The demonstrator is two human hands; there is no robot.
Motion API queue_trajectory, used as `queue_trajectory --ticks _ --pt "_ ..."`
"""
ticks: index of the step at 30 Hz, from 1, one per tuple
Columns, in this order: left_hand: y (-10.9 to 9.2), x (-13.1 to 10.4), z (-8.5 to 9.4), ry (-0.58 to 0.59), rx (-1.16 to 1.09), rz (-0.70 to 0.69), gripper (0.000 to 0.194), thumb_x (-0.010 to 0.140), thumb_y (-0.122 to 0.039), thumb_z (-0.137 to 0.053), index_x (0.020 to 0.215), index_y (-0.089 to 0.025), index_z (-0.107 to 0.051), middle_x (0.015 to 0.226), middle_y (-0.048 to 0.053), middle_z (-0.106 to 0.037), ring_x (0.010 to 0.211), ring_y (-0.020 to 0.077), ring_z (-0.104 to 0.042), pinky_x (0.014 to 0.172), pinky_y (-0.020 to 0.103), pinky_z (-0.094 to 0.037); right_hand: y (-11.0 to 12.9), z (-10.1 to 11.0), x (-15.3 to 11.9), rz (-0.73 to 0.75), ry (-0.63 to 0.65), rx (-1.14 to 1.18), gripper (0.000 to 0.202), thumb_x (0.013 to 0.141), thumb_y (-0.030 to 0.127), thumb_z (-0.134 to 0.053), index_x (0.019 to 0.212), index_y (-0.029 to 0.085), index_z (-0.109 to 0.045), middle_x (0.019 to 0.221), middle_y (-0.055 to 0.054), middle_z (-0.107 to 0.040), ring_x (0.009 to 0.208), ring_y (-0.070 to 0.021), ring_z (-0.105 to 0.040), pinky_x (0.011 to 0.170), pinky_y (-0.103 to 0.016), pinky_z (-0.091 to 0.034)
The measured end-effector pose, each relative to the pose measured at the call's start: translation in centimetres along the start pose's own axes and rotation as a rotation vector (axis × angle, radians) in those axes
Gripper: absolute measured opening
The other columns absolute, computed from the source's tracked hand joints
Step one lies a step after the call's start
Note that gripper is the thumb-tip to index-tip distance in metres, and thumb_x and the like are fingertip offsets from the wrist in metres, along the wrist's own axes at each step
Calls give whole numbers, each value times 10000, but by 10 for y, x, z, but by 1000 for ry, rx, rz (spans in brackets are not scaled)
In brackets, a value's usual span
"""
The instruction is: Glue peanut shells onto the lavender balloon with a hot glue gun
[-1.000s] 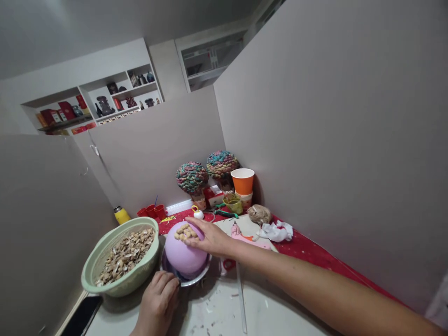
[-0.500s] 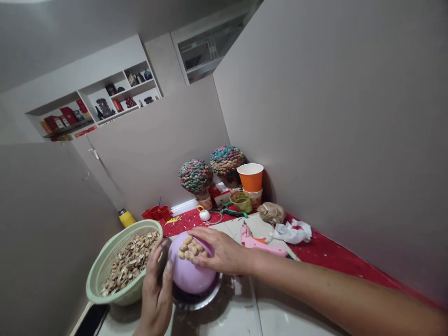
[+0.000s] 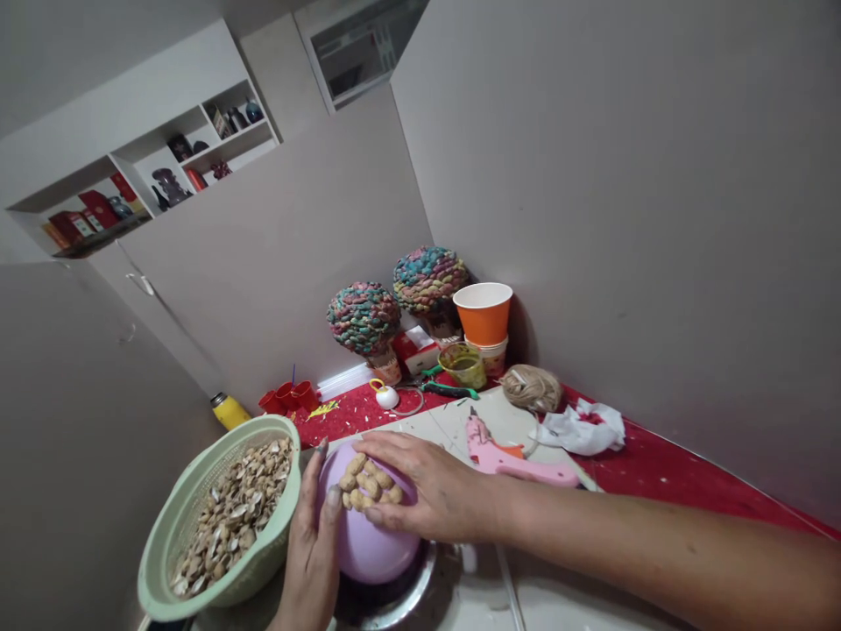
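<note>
A purple balloon (image 3: 371, 548) rests in a metal bowl (image 3: 420, 583), with a patch of peanut shells (image 3: 369, 482) on its upper side. My right hand (image 3: 420, 482) lies over the balloon's right side, thumb and fingers spread around the patch; the thumb touches the lowest shells. My left hand (image 3: 315, 526) is against the balloon's left side, fingers extended and apart from the thumb. Left of it stands a green colander basin (image 3: 154, 561) filled with loose peanut shells (image 3: 236, 517).
A pink glue gun (image 3: 512, 460) lies right of the balloon, near a twine ball (image 3: 531, 388) and crumpled tissue (image 3: 582, 429). Behind are two colourful shell-covered balls (image 3: 363, 317) on cups, an orange cup (image 3: 484, 317), green-handled pliers (image 3: 450, 389) and a yellow bottle (image 3: 229, 410).
The camera view has shifted, and the table things look larger. My left hand has come closer to the balloon and now rests along its side. My right hand keeps its place by the shells.
</note>
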State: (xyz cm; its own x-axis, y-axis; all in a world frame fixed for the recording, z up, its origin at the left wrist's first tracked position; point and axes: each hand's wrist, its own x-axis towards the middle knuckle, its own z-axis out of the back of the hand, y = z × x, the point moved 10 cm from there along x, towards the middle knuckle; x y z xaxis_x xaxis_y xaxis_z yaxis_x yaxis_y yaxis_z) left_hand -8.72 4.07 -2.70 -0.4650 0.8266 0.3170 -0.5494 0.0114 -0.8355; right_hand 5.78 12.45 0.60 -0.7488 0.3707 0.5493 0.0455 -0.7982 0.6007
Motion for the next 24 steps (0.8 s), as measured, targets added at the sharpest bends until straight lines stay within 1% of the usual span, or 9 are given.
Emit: queue_trajectory --ticks 4,7,10,15,19,22,24 --pt "2 -3 2 9 -19 17 579 947 -542 -423 1434 -230 -452 1543 73 -419 1455 250 -297 1217 459 -137 2 1 0 7 16 -9 680 796 467 -689 1353 109 -536 1349 -195 -562 1217 -333 -543 1021 -469 -455" --pt "-1 -5 7 -33 -56 18 540 941 -537 -445 1397 -255 -504 1528 56 -446 1451 252 -306 1219 462 -131 3 -2 2 -4 41 -13 673 799 476 -683 1354 128 -534 1353 -188 -557 1202 -336 -552 998 -471 -471" --pt "-1 -7 12 -75 -92 52 501 927 -517 -484 1349 -259 -560 1490 57 -497 1439 268 -330 1214 478 -141 6 -4 5 2 49 -11 624 808 480 -666 1327 153 -554 1323 -171 -580 1172 -332 -570 973 -475 -485" --pt "-1 -3 14 -57 -151 87 470 928 -509 -472 1308 -262 -596 1427 67 -564 1407 290 -385 1197 497 -199 5 -4 7 -10 35 -3 587 804 441 -671 1307 155 -572 1303 -166 -599 1170 -323 -573 986 -476 -480" --pt "-1 -1 13 -60 -135 74 478 907 -519 -519 1310 -271 -583 1429 66 -558 1402 288 -390 1201 486 -186 3 -3 6 -8 22 -12 605 798 437 -673 1312 135 -567 1306 -182 -595 1169 -328 -573 989 -478 -483" --pt "1 -1 8 -43 -195 73 466 881 -512 -576 1277 -268 -571 1448 82 -529 1381 293 -417 1172 484 -265 2 -2 6 1 14 -4 584 808 434 -667 1304 142 -569 1299 -175 -601 1153 -321 -584 971 -464 -497" --pt "2 -3 8 -51 -262 67 370 869 -484 -613 1163 -260 -598 1470 86 -499 1373 294 -426 1140 471 -327 1 -2 6 5 11 2 587 813 432 -665 1313 143 -560 1305 -170 -598 1150 -318 -585 965 -464 -501"
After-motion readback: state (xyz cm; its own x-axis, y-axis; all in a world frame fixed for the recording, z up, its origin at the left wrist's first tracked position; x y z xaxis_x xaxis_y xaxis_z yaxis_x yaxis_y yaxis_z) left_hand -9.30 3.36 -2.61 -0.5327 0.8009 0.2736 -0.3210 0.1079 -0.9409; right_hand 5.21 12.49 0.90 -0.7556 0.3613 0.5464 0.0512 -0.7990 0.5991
